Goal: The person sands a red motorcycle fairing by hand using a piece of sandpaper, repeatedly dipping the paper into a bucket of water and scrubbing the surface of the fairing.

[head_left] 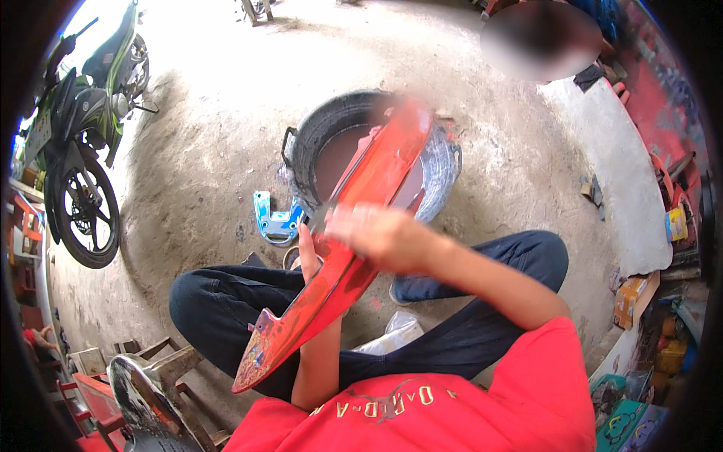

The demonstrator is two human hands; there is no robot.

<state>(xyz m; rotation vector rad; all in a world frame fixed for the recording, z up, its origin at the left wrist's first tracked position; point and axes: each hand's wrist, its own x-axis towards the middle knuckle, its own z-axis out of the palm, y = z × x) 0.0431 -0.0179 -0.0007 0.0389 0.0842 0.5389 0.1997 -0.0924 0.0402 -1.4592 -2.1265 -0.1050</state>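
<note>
A long red motorcycle body panel slants across my lap, its far end over a black tub of murky reddish water. The near end is scuffed, with paint worn to mixed colours. My left hand is closed round the panel's left edge from beneath; most of its fingers are hidden behind it. My right hand presses on the panel's middle with curled, blurred fingers. Something small and dark shows at those fingertips, too unclear to name. Beside the tub, a blue and white bracket-like part lies on the floor.
A black and green motorcycle stands at the left. A pale slab lies along the right, near a cardboard box. Worn wooden furniture is at the lower left. Another person, blurred, is at the upper right.
</note>
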